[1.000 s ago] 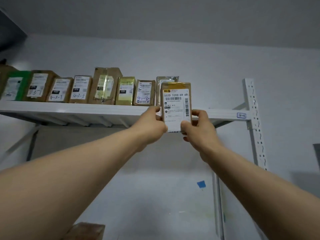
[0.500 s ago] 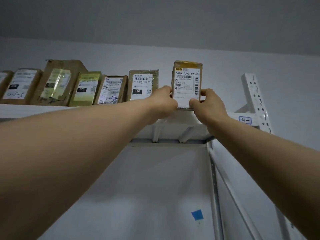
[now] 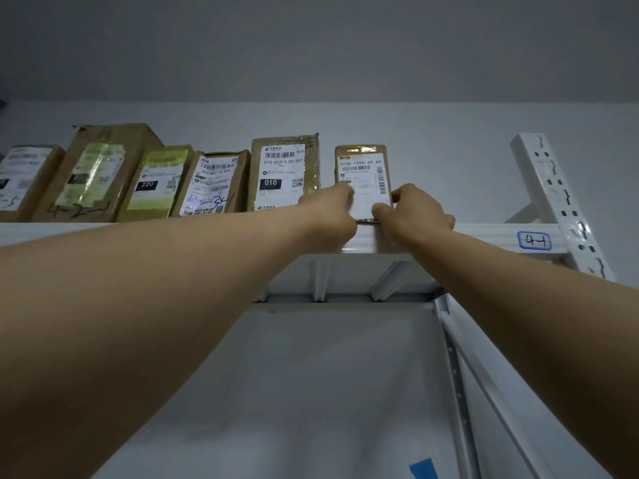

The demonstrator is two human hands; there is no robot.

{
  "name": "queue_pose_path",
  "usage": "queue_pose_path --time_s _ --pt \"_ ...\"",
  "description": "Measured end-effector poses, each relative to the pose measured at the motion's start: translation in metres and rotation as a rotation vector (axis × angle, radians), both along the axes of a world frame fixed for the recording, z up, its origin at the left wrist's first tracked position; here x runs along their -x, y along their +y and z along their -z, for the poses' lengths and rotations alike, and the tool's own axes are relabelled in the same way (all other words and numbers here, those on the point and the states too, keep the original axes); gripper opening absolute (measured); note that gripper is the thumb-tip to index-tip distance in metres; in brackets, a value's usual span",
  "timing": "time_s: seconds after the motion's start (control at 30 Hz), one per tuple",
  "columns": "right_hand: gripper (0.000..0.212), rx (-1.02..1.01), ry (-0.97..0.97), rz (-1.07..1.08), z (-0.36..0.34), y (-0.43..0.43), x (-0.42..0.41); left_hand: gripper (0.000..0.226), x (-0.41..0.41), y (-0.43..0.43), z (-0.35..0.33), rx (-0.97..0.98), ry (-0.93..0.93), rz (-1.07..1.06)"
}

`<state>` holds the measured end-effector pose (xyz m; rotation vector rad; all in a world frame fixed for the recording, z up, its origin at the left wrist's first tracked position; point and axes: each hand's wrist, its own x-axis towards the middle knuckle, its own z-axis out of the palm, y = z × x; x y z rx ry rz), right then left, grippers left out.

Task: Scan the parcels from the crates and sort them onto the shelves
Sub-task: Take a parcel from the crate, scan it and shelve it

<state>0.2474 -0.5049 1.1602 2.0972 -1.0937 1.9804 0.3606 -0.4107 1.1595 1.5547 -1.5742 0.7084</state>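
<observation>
The step in hand was the placing: the small brown parcel [image 3: 363, 164], labelled 502D T098-69 69, stood upright at the near edge of the white top shelf [image 3: 484, 231]. It sat at the right end of the row, just right of the parcel marked 010 [image 3: 283, 171] with a narrow gap between them. The left hand [image 3: 328, 210] pinched its lower left edge and the right hand [image 3: 413, 210] its lower right edge, fingers curled on the label face.

The parcel appeared to rest on the shelf lip, well left of the 4-1 tag [image 3: 534, 240]. The next move likely called for nudging it farther back so it could not tip forward, then loosening both hands together and reaching down for another parcel.
</observation>
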Motion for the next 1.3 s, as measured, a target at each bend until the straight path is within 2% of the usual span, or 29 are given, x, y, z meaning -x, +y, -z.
queue_pose_path --time_s 0.13,0.27,0.53,1.3 --pt "0.030 0.010 -0.010 0.029 -0.004 -0.006 -0.003 0.047 -0.003 -0.003 0.002 0.033 -0.114 -0.156" --pt "0.029 0.020 -0.012 0.043 -0.004 -0.011 -0.007 0.040 -0.009 -0.002 0.009 0.074 -0.180 -0.216" --pt "0.030 0.000 0.051 0.081 -0.009 -0.013 -0.016 0.052 -0.017 -0.002 0.016 0.141 -0.262 -0.240" --pt "0.031 0.022 0.060 0.036 0.004 0.002 -0.008 0.066 -0.010 0.012 0.025 0.055 -0.272 -0.257"
